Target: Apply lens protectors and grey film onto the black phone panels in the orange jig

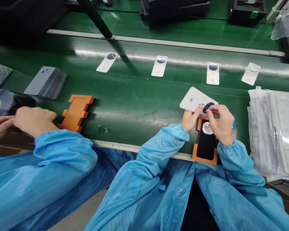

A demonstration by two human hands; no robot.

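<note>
My left hand pinches the lower edge of a white phone back cover, tilted above the bench. In my right hand is a small dark round piece, held by the fingertips against the right end of the cover. I cannot tell whether the piece is stuck to the cover. Beneath both hands lies an orange fixture with a black slab set in it. A silvery round patch shows on the slab, partly beside my right hand.
Several white covers with round camera areas lie along the green belt. Stacked clear trays stand at right. At left, a co-worker's hands work beside another orange fixture and a stack of grey covers.
</note>
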